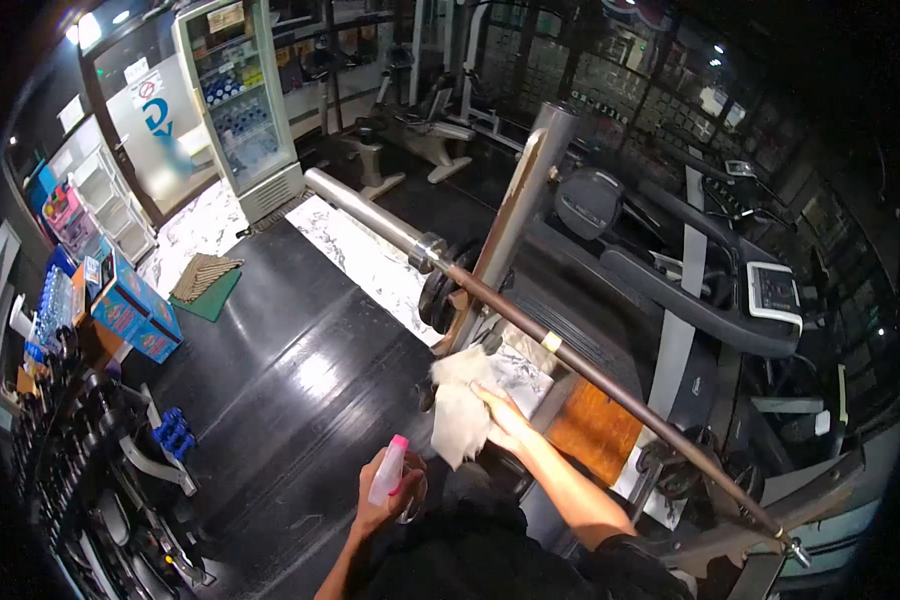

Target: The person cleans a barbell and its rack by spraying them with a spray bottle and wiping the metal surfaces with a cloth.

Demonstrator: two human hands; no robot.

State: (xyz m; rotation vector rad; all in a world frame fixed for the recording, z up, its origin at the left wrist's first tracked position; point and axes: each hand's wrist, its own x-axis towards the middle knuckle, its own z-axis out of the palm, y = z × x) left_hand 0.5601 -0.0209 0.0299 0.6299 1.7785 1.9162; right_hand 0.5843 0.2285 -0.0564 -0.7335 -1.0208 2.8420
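At the lower middle, my left hand (372, 496) is wrapped round a clear spray bottle (386, 476) with a pink top, held tilted. My right hand (502, 420) holds a whitish cloth (460, 415), which hangs down from the fingers. The cloth is near the foot of a metal upright (520, 200). Above my right hand a long barbell (590, 370) crosses the view diagonally, with its bare silver sleeve (370, 215) at the upper left end. Neither hand touches the barbell.
Treadmills (705, 300) stand on the right. A drinks fridge (235, 110) is at the back left. Dumbbell racks (135, 440) and a blue box (135, 310) line the left side. A folded brown mat (206, 279) and a green mat (213, 302) lie on the black floor.
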